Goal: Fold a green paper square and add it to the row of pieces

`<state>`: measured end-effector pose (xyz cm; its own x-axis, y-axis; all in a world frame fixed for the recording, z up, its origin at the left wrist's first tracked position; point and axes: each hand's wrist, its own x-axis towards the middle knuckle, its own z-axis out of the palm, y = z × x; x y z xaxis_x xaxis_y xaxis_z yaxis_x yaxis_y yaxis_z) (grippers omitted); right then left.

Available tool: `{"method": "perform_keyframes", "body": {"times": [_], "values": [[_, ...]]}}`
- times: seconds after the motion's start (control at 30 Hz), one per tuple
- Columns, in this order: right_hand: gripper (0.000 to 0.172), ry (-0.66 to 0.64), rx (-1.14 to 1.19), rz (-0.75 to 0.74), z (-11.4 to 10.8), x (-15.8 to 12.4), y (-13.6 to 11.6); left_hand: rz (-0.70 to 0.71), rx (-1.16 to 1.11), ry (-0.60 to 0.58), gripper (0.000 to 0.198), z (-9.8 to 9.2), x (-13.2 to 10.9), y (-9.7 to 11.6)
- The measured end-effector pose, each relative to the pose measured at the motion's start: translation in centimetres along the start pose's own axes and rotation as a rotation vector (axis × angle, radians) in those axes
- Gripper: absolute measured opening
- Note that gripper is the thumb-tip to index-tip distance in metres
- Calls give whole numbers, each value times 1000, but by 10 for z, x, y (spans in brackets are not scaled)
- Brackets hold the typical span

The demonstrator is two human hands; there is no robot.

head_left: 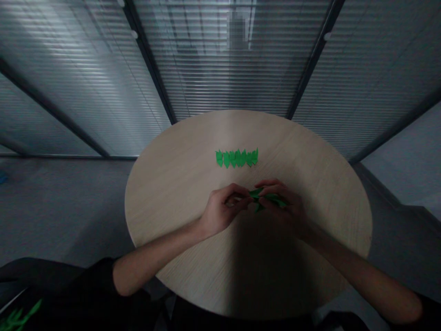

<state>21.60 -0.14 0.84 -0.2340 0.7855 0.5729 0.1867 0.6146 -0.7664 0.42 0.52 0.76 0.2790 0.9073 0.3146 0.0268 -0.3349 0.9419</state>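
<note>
Both my hands meet over the middle of a round, light wooden table [179,193]. My left hand [220,212] is curled, its fingertips pinching the left end of a small bunch of folded green paper pieces [267,198]. My right hand [284,204] is closed over the right part of the same bunch, which shows between the fingers. Farther from me on the table lies a row of several folded green paper pieces [237,157], side by side, a hand's length beyond my fingers.
Glass walls with horizontal blinds [223,69] and dark frames stand behind the table. Grey floor surrounds it. More green paper [17,317] shows at the bottom left corner, near my dark sleeve.
</note>
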Motion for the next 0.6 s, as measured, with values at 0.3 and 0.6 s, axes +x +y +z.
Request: {"method": "perform_keyframes", "body": {"times": [0.3, 0.6], "values": [[7, 25, 77, 124, 2, -1, -2, 30, -19, -2, 12, 3, -2, 2], [11, 37, 59, 164, 2, 0, -2, 6, 12, -25, 12, 0, -2, 3]]}}
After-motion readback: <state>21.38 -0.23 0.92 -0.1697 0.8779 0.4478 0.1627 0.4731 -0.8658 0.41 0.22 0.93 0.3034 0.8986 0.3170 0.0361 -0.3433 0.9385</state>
